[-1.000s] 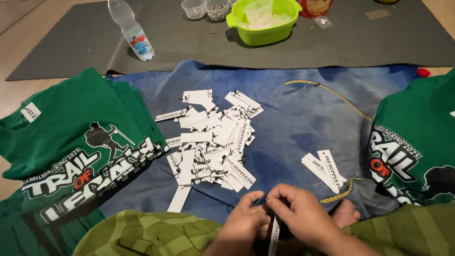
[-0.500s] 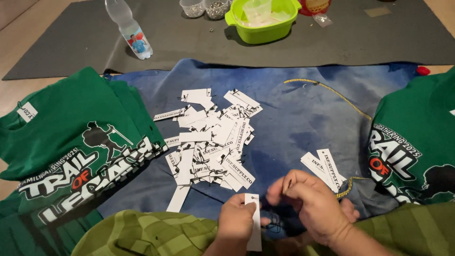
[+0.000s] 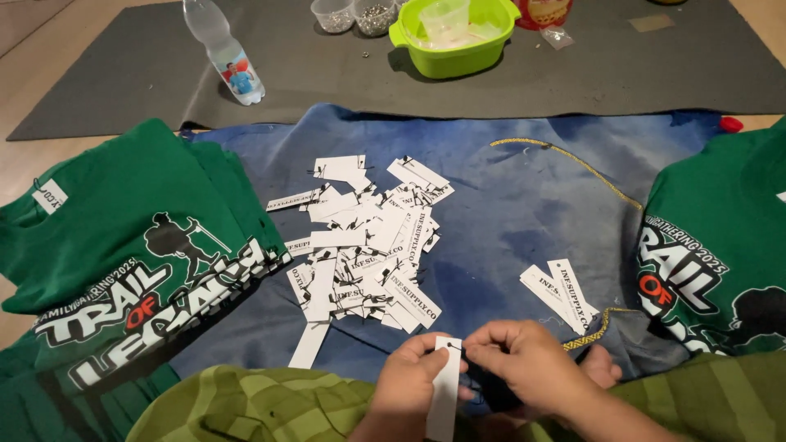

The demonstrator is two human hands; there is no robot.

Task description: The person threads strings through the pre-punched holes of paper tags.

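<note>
My left hand (image 3: 409,381) holds a long white paper tag (image 3: 444,393) upright by its side, near the bottom edge of the view. My right hand (image 3: 524,367) pinches the tag's top end, where a small dark loop or pin sits. Both hands hover over a blue cloth (image 3: 499,205). Just beyond them lies a pile of several white printed tags (image 3: 368,237). Two more tags (image 3: 561,290) rest to the right of my right hand.
Stacks of green printed shirts lie at the left (image 3: 123,262) and right (image 3: 720,245). A yellow cord (image 3: 573,160) crosses the cloth. On the grey mat (image 3: 679,74) behind stand a plastic bottle (image 3: 225,53), a green bowl (image 3: 454,37) and small clear cups (image 3: 354,15).
My hands were pressed together low over my lap. They have lifted and parted slightly, and the white tag now stands up between them with my right fingers at its top.
</note>
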